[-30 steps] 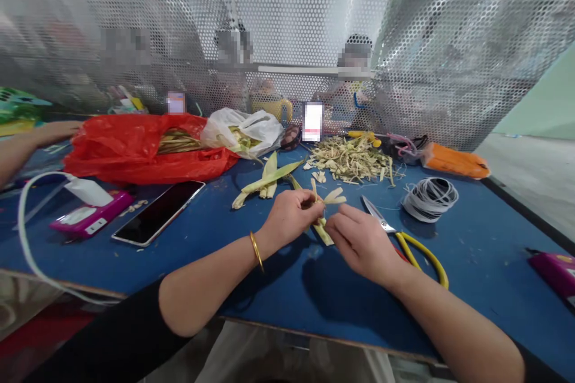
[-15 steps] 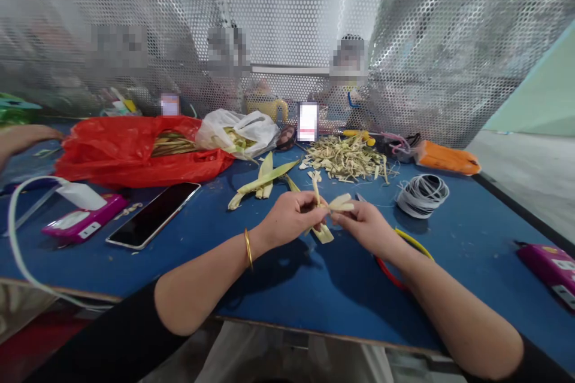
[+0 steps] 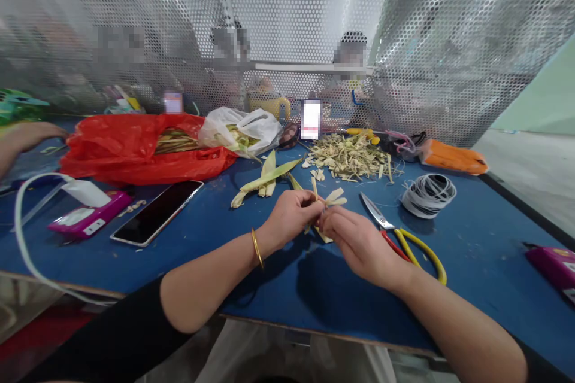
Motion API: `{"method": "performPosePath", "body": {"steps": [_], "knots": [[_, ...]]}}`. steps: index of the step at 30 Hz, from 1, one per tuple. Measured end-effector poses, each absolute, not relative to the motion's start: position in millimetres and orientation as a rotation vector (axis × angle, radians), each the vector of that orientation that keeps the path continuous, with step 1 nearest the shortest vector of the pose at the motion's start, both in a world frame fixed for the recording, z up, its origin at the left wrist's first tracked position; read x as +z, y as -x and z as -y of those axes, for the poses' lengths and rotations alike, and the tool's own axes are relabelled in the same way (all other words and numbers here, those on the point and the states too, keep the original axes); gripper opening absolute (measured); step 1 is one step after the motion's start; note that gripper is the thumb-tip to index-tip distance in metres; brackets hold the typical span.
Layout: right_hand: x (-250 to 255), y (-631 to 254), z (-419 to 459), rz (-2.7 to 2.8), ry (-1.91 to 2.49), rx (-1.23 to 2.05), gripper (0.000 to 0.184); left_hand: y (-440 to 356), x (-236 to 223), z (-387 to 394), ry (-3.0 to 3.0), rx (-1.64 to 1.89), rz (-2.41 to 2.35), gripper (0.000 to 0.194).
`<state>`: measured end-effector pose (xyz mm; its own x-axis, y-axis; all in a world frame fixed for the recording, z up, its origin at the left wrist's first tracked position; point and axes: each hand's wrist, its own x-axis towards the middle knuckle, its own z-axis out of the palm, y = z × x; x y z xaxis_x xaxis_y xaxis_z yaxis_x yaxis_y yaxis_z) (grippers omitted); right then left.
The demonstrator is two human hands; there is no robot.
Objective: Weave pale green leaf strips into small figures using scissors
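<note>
At the left edge, another person's hand [image 3: 31, 136] lies beside the red bag [image 3: 103, 143]; a tug on that bag could jostle the white bag [image 3: 265, 128] touching it. The white cable [image 3: 20, 230] loops over the near edge of the bench [image 3: 269, 296], so an arm or knee catching it might drag the purple power strip [image 3: 96, 215] towards the phone [image 3: 157, 212]. Loose husks [image 3: 267, 173] lie just beyond the left hand [image 3: 291, 215] and could be brushed aside by its knuckles.

That hand pinches the small husk bundle [image 3: 335, 197] between thumb and forefinger, above the middle of the bench. Too light a pinch could let the strips fan apart or slip out; too hard a one may split them, as dry husk looks brittle. The right hand [image 3: 362, 242] is curled in against the bundle, its fingertips hidden, so I cannot tell what it pinches. An uneven pull there might twist the bundle.

Right of it, the scissors [image 3: 386, 224] lie with handles close to the wrist; a sweep of the forearm could shove them into the wire coil [image 3: 426, 200] and tangle its loose loops.
</note>
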<state>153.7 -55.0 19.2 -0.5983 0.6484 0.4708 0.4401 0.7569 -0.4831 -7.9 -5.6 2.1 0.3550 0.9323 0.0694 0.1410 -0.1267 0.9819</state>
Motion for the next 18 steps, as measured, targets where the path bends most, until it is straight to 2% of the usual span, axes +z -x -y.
{"method": "performPosePath", "body": {"steps": [3,9,14,18], "knots": [[20.5,-156.9,55.6,2.369,0.794,0.450,0.019,10.2,3.0,6.7,-1.745,0.827,-1.033,0.020],[26.2,-172.6,42.3,1.904,0.929,0.934,0.020,15.7,12.3,12.4,-1.982,0.491,-0.922,0.017],[25.7,-174.3,30.9,1.633,1.039,1.081,0.022,14.5,18.1,20.1,-1.885,0.489,-0.724,0.008],[13.6,-172.6,23.3,1.614,1.209,1.074,0.025,12.4,18.8,23.3,-1.621,0.572,-0.602,0.021]]}}
